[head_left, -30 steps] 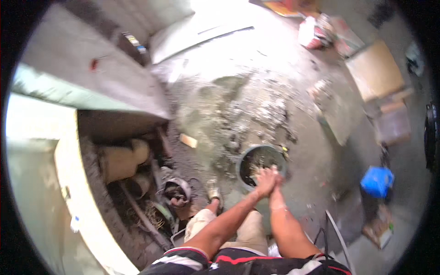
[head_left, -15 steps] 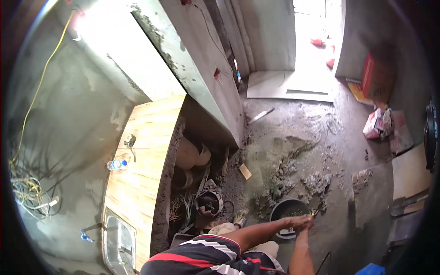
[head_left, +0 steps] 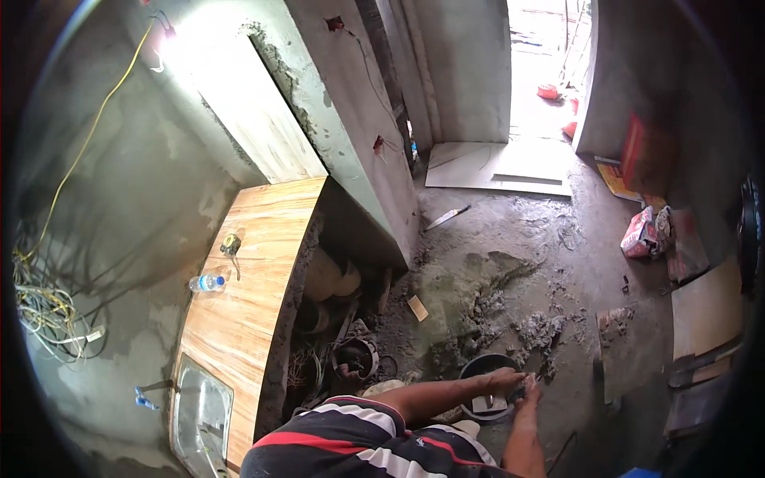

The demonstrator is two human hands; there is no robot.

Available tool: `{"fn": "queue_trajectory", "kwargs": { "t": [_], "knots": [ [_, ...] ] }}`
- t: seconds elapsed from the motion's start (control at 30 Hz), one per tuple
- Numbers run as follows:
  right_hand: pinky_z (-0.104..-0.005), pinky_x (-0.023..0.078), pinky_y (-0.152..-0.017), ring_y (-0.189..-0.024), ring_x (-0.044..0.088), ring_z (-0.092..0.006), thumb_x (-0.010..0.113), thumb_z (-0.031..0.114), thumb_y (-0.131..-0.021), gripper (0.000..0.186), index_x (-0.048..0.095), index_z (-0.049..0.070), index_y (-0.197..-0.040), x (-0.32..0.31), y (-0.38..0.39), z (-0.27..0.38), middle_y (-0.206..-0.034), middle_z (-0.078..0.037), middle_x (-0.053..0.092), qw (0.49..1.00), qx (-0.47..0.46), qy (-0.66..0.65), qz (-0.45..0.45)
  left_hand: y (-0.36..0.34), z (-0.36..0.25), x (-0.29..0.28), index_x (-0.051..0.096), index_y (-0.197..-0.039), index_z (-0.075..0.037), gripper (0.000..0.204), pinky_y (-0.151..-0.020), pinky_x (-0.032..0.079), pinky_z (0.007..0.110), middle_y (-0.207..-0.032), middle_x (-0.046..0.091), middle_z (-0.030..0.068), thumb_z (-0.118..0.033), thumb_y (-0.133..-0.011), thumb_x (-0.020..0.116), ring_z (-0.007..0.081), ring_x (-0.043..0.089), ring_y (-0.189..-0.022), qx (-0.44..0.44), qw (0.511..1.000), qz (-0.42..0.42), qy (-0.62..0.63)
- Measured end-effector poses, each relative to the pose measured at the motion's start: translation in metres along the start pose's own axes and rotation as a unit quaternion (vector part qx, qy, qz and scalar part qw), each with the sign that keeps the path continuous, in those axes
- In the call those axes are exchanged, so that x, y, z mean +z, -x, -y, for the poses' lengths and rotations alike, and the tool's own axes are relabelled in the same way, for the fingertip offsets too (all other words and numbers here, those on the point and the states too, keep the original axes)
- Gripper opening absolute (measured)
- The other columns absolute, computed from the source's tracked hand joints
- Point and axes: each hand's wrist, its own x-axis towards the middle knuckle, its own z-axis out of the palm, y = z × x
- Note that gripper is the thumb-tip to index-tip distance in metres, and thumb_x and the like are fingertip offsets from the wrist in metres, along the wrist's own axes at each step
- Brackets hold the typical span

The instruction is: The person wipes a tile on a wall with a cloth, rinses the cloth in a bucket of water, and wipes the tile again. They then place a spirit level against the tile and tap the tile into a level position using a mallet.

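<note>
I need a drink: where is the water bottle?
In the head view the water bottle lies on its side at the left edge of the wooden countertop, on the person's left, between the tape measure and the sink.

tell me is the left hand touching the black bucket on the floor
Touching. The head view shows the left hand resting on the far rim of the black bucket, no gap between them. The right hand sits just beside it.
</note>
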Motion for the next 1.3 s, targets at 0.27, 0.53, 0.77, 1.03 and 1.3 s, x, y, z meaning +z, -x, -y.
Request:
{"fn": "queue_trajectory", "kwargs": {
  "t": [0.27,0.53,0.77,1.03,1.3],
  "knots": [
    [-0.0440,0.051,-0.071,-0.078,0.062,-0.0260,0.067,0.051,-0.094,0.052,0.071,0.000,-0.090,-0.004,-0.026,-0.023,-0.090,-0.010,0.070,0.980,-0.090,0.091,-0.153,0.025,0.003,-0.044,0.068,-0.119,0.006,0.062,-0.095,0.049,0.043,-0.116,0.071,0.0191,-0.052,-0.099,0.058,0.0282,0.065,-0.108,0.067,0.992,-0.044,-0.098],
    [-0.0500,0.052,-0.091,-0.112,0.063,-0.0321,0.056,0.074,-0.092,0.084,0.061,-0.001,-0.131,0.015,-0.019,-0.009,-0.127,-0.015,0.064,0.992,0.087,-0.093,0.002,0.031,0.022,-0.082,0.065,-0.126,0.003,0.058,-0.101,0.048,0.042,-0.124,0.069,0.0198,-0.048,-0.099,0.060,0.0287,0.063,-0.117,-0.033,0.999,-0.008,-0.004],
    [-0.0547,0.044,-0.107,-0.136,0.049,-0.0352,0.045,0.089,-0.087,0.108,0.039,0.005,-0.154,0.190,0.099,0.092,-0.147,-0.017,0.051,0.968,-0.049,-0.122,0.212,0.071,-0.024,-0.159,0.042,-0.155,-0.009,0.079,-0.111,0.044,0.049,-0.145,0.051,0.0317,-0.035,-0.087,0.074,0.0437,0.052,-0.135,0.166,0.965,-0.074,-0.187],
    [-0.0433,0.057,-0.088,-0.124,0.059,-0.0309,0.045,0.086,-0.090,0.112,0.011,0.011,-0.167,0.412,0.206,0.140,-0.147,-0.015,0.050,0.825,-0.022,-0.112,0.553,0.206,-0.055,-0.386,0.050,-0.149,-0.009,0.075,-0.109,0.047,0.045,-0.143,0.057,0.0242,-0.023,-0.080,0.077,0.0389,0.059,-0.128,0.191,0.937,-0.260,-0.131],
    [-0.0427,0.059,-0.082,-0.110,0.065,-0.0293,0.051,0.066,-0.101,0.096,0.010,0.010,-0.166,0.587,0.261,0.108,-0.138,-0.021,0.057,0.880,-0.065,0.088,0.462,0.415,-0.012,-0.563,0.058,-0.140,-0.006,0.058,-0.098,0.051,0.031,-0.122,0.067,0.0065,-0.008,-0.085,0.077,0.0142,0.062,-0.112,0.219,0.822,-0.483,0.206]
  ]
}}
